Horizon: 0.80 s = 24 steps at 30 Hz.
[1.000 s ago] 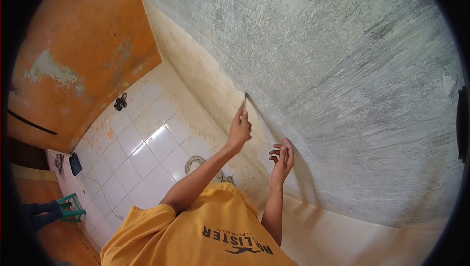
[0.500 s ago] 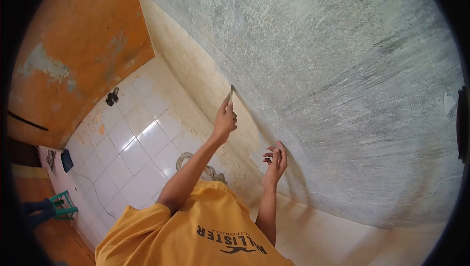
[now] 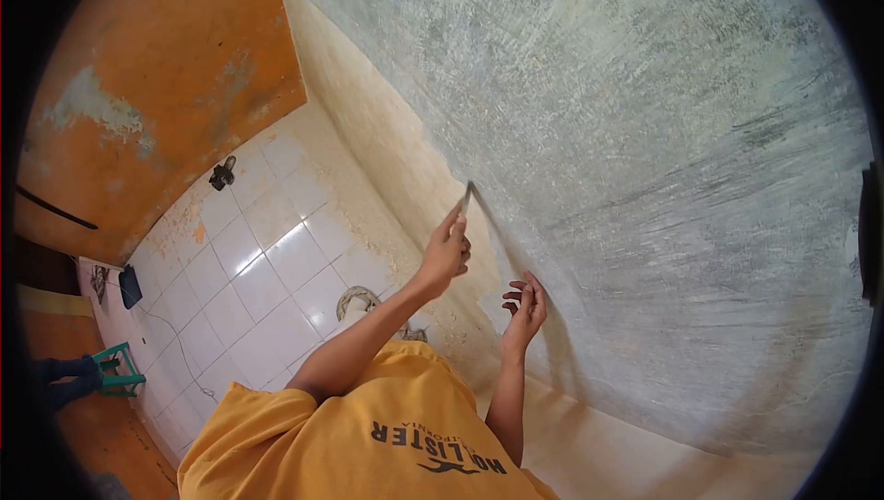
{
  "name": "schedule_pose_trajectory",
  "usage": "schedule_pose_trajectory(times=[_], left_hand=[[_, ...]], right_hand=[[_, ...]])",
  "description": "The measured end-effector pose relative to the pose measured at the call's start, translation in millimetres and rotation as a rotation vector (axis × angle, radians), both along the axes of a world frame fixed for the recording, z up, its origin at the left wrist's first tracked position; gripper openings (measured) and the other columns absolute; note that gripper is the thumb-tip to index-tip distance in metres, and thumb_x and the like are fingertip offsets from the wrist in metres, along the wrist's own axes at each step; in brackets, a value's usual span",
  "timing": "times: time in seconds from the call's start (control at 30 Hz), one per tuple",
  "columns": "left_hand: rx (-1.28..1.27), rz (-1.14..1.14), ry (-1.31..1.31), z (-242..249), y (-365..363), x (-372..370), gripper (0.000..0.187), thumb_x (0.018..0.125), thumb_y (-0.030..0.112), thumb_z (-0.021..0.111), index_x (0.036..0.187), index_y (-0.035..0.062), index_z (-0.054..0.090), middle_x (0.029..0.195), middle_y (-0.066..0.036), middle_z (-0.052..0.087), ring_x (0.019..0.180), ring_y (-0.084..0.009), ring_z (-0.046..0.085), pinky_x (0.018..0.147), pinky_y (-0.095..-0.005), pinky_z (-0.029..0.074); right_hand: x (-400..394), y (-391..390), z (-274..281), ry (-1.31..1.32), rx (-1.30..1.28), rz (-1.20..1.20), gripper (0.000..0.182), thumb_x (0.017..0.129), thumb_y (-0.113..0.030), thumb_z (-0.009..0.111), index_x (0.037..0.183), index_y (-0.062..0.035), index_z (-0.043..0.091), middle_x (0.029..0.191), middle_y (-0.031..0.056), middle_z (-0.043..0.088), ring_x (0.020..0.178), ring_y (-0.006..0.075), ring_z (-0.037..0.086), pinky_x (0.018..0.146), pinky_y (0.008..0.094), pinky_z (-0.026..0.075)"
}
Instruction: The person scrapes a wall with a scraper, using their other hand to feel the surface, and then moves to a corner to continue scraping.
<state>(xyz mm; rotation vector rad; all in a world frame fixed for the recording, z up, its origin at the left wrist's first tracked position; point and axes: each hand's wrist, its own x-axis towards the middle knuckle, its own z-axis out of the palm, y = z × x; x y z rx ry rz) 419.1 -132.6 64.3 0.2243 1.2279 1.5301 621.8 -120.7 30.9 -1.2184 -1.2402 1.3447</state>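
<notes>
My left hand is wrapped round a thin scraper. The scraper's dark tip meets the wall where the cream band borders the rough grey-blue surface. Lower and to the right, my right hand is beside the same wall, its fingers loosely bent and apart with nothing in them. Whether its fingertips touch the wall is hard to tell.
White floor tiles lie at the left, with pale flakes along the wall's foot. An orange wall rises beyond. A dark object, a cable, a coiled cloth-like thing and a green stool beside a person's legs are on the floor side.
My left hand and the scraper have moved right and slightly down along the edge of the cream band. My right hand has shifted a little; the whole view has also shifted slightly.
</notes>
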Motion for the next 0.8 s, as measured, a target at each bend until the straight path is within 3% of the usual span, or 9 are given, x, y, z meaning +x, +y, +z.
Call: schedule_pose_trajectory(times=[0.1, 0.23, 0.4, 0.53, 0.63, 0.8], left_hand=[[-0.048, 0.03, 0.049, -18.6, 7.0, -20.0, 0.053, 0.105, 0.044, 0.047, 0.154, 0.0256, 0.036, 0.073, 0.003, 0.039, 0.06, -0.0087, 0.04, 0.049, -0.0221, 0.035], [0.07, -0.156, -0.033, 24.7, -19.1, -1.8, 0.052, 0.107, 0.04, 0.045, 0.156, 0.0275, 0.034, 0.071, 0.005, 0.033, 0.057, -0.0062, 0.033, 0.048, -0.0207, 0.029], [0.075, -0.195, 0.075, 16.4, -23.8, -14.4, 0.051, 0.108, 0.038, 0.043, 0.157, 0.0263, 0.033, 0.068, 0.005, 0.037, 0.055, -0.0052, 0.033, 0.046, -0.0218, 0.032], [0.082, -0.08, 0.155, 12.6, -19.6, 10.3, 0.052, 0.108, 0.037, 0.041, 0.157, 0.0211, 0.033, 0.068, 0.005, 0.039, 0.055, -0.0055, 0.035, 0.046, -0.0226, 0.035], [0.053, 0.13, 0.057, -3.4, 1.0, 9.3, 0.052, 0.108, 0.036, 0.042, 0.157, 0.0227, 0.03, 0.066, 0.007, 0.032, 0.054, -0.0043, 0.028, 0.045, -0.0209, 0.026], [0.088, 0.216, 0.206, -19.2, 33.0, -10.4, 0.051, 0.109, 0.033, 0.04, 0.157, 0.021, 0.031, 0.062, 0.007, 0.031, 0.051, -0.0045, 0.03, 0.043, -0.0222, 0.028]], right_hand=[[-8.9, -4.8, 3.4, -0.001, 0.019, -0.001, 0.036, 0.105, -0.024, 0.048, 0.133, -0.0021, 0.056, 0.1, 0.0076, 0.066, 0.075, 0.0119, 0.061, 0.062, 0.025, 0.048], [-17.8, -2.4, 3.9, -0.013, 0.042, 0.004, 0.036, 0.106, -0.024, 0.047, 0.133, -0.0019, 0.056, 0.099, 0.0077, 0.066, 0.074, 0.0122, 0.061, 0.061, 0.0249, 0.048], [-30.0, -3.2, -5.0, 0.007, 0.025, 0.029, 0.037, 0.106, -0.026, 0.048, 0.133, -0.0027, 0.055, 0.098, 0.0071, 0.067, 0.074, 0.0113, 0.061, 0.061, 0.0244, 0.048], [-36.2, -12.6, -5.3, 0.026, 0.021, 0.049, 0.037, 0.105, -0.026, 0.051, 0.134, -0.0041, 0.055, 0.099, 0.0064, 0.067, 0.075, 0.0108, 0.061, 0.062, 0.0241, 0.047], [-29.5, -17.3, -1.4, -0.011, 0.024, 0.04, 0.037, 0.104, -0.025, 0.052, 0.134, -0.0044, 0.056, 0.099, 0.006, 0.067, 0.075, 0.0109, 0.061, 0.063, 0.0243, 0.047], [-12.4, -26.6, -11.8, -0.059, 0.0, 0.003, 0.035, 0.104, -0.022, 0.049, 0.134, -0.0041, 0.056, 0.097, 0.008, 0.067, 0.074, 0.0125, 0.062, 0.062, 0.0253, 0.048]])
